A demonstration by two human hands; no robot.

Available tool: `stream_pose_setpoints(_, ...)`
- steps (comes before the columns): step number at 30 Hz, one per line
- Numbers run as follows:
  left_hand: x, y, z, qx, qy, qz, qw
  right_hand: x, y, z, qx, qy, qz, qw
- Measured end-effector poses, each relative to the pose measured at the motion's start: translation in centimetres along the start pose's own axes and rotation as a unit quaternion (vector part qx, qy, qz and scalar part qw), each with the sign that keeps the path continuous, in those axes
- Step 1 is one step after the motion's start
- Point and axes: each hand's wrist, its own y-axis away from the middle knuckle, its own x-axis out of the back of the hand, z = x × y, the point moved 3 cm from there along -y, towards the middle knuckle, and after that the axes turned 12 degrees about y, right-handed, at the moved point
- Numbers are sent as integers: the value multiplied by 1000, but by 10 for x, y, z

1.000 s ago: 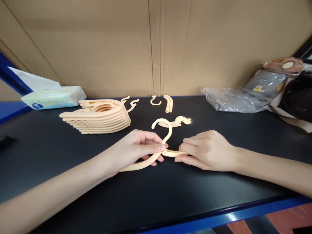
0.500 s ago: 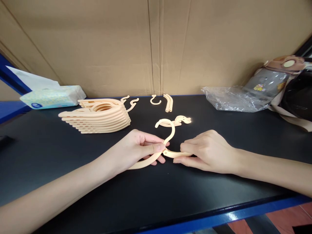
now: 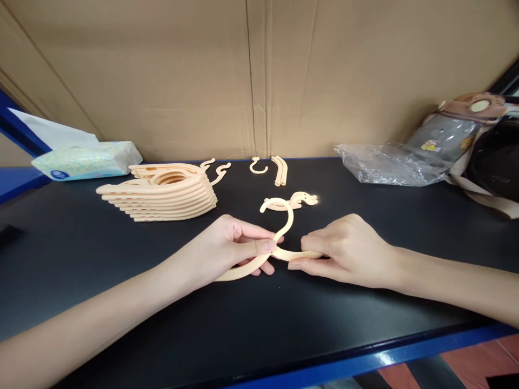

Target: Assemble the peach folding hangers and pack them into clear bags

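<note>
- Cardboard wall: beyond the left hand and right hand.
- Black tabletop: beneath both.
- Stacked hangers: beyond the left hand.
- Cream hanger: between the hands; left pinches its middle, right grips its side piece.
- Joint: beside the left pinch; adjusting it seems the step in hand, calling next for a steady left hold.

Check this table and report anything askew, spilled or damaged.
Nothing visible looks spilled or broken. Only the clear plastic bag looks untidy, lying crumpled by the bottle, unlike the neatly stacked hangers.
</note>
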Motion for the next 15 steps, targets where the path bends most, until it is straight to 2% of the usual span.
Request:
stream_pose_setpoints(5,-2,-3,-1,-16,0,-20,1000,-2,0,0,5,-1,6,1000)
stream_pose_setpoints(9,-6,-1,-1,-42,-22,-5,999,-4,1,2,-2,-6,12,1000)
stream_pose_setpoints(12,-9,3,1,-59,-121,7,991,-5,1,2,3,-11,15,1000)
stream_pose_setpoints(15,-10,6,2,-77,-254,22,964,-4,0,2,3,-19,20,1000)
